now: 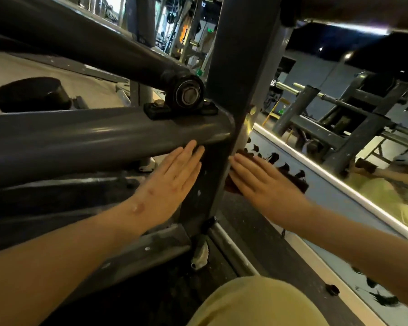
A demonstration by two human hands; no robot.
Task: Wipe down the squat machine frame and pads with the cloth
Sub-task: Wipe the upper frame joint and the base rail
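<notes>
Glossy grey-painted metal frame [104,135]; dark brown cloth [292,177].

Dark grey paint on frame [99,137], flecked with small pale chips. Black housing on bearing [189,94], silver centre. Dark brown cloth [298,181]. Plain black stopper [28,95]. Black floor [257,231] with faint pale specks. Mustard-yellow garment [257,304], unpatterned. Pale grey panel [327,198] with black splash-like marks, white edge strip.
</notes>
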